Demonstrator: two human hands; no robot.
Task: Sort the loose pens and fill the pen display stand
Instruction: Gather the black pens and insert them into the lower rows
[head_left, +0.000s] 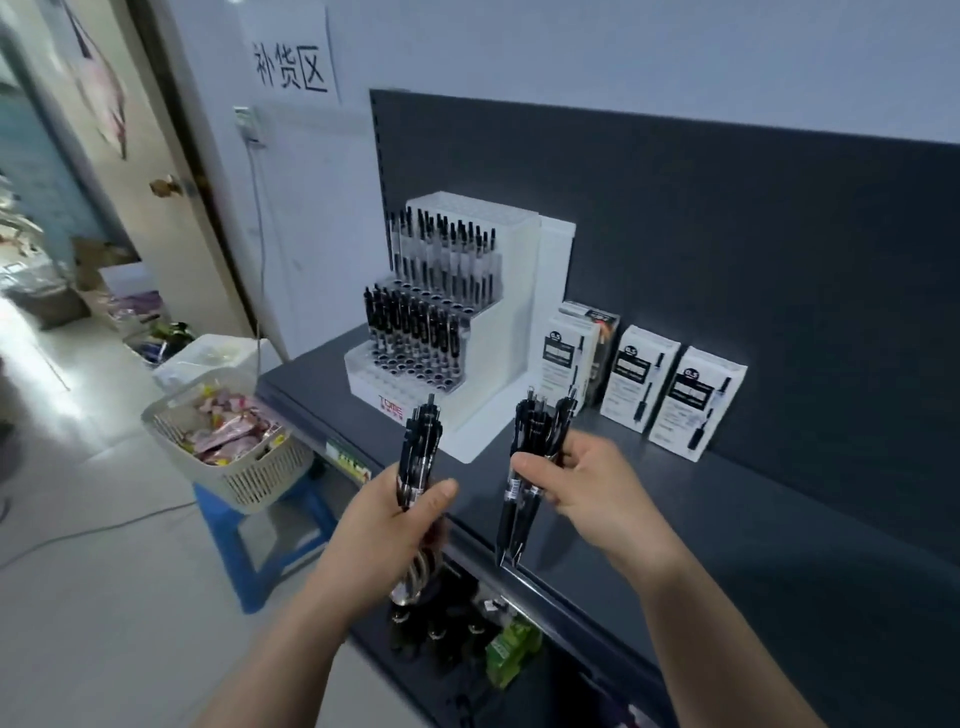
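Standing clicker-end up, the loose black pens are split into two bundles, one in each hand, both held in the air over the front edge of the dark shelf (753, 530) and in front of the pen display stand (493, 358).

The left bundle (422, 441) is nearly vertical. The left hand (395, 514) grips it round the lower barrels, with the fingers wrapped behind and the thumb laid across the front. The pen tips are hidden below the palm. The forearm rises from the lower left.

The right bundle (537, 431) leans slightly, its tips pointing down past the shelf edge. The right hand (587, 483) holds it from the right side, with the thumb pressed on the near face and the fingers curled round the far side. That forearm comes in from the lower right. The two bundles are near each other but apart.

The white stand is stepped and sits on the shelf, toward its left end. Rows of black pens stand upright in two of its steps.

Just right of the stand, three white pen boxes (641, 376) stand upright against the dark back panel (727, 223). Left of the shelf, a beige basket (260, 475) of pink packets rests on a blue stool (249, 530). A paper sign (293, 67) hangs on the wall above.
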